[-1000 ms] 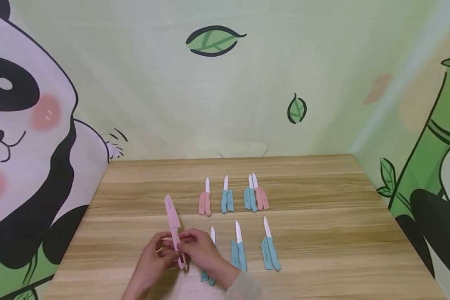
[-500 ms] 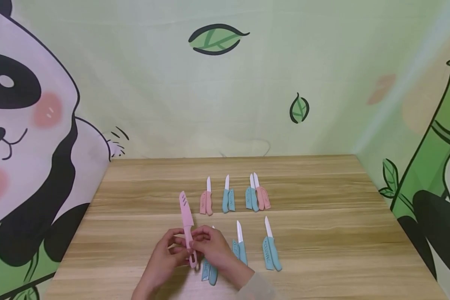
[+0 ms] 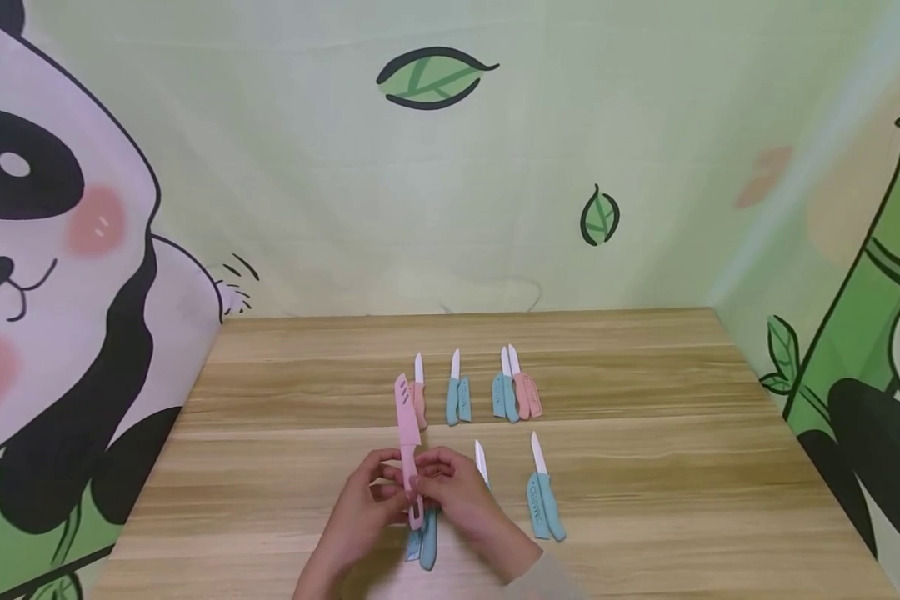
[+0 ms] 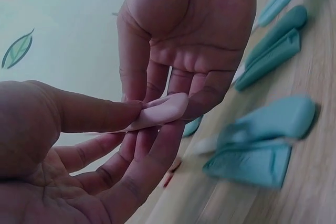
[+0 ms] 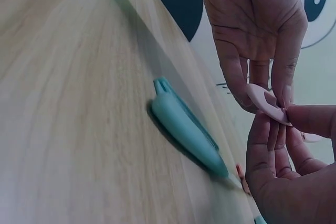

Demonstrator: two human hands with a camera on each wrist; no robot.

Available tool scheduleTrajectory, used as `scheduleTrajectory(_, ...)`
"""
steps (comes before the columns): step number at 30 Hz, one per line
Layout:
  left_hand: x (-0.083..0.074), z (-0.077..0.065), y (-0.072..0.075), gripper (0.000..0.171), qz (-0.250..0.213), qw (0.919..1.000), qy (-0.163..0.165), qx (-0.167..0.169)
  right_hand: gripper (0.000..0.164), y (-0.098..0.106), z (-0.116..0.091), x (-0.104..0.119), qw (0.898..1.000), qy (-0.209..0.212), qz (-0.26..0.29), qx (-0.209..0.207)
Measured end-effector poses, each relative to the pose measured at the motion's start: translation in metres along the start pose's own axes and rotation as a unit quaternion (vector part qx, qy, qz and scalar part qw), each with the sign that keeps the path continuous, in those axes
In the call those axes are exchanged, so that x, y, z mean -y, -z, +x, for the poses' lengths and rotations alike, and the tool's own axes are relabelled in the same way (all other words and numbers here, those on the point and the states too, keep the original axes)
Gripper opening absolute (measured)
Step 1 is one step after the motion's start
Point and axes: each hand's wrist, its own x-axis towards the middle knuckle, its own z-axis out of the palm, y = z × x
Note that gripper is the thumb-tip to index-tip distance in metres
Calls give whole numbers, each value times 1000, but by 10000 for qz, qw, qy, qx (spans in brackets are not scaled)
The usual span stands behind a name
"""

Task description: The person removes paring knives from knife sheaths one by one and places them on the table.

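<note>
A pink knife (image 3: 408,421) stands out before me, tip away, its wide pink end marked with slots; whether that is a bare blade or a cover I cannot tell. My left hand (image 3: 366,507) pinches its looped handle (image 4: 163,111) between thumb and fingers. From the other side my right hand (image 3: 465,500) also pinches the handle. Below the hands lies a blue knife (image 3: 429,546) beside its blue sheath (image 3: 413,546), its blade hidden. Another knife's white blade (image 3: 482,458) shows past my right hand, which hides most of the rest.
To the right lie a blue knife (image 3: 548,507) and its sheath (image 3: 536,508). Farther back on the wooden table (image 3: 645,400) are a pink knife (image 3: 420,407), a blue knife (image 3: 452,400), and a blue knife (image 3: 509,398) against a pink one (image 3: 522,402), with sheaths. A panda-print cloth (image 3: 307,208) hangs behind.
Both hands have moved right with the pink knife, which now overlaps the pink knife at the back and stands over the near blue one. The knives on the table have stayed put.
</note>
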Motion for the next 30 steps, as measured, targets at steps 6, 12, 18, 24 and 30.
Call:
scheduleTrajectory(6,-2,6,-14,51,270,9994,-197,127,34,15,-3,0,9997,-84,51,-229)
scheduleTrajectory(12,-6,11,-26,51,583,9972,-399,235,34,28,-9,2,9986,2,-144,-500)
scheduleTrajectory(18,-11,14,-39,53,800,9951,-468,343,32,39,-15,6,9971,-83,-140,-743)
scheduleTrajectory(24,-15,17,-51,53,1009,9924,-544,445,33,48,-19,4,9958,25,-119,-909)
scheduleTrajectory(30,-12,18,-59,52,1187,9898,-642,459,31,53,-23,1,9935,-14,-138,-1132)
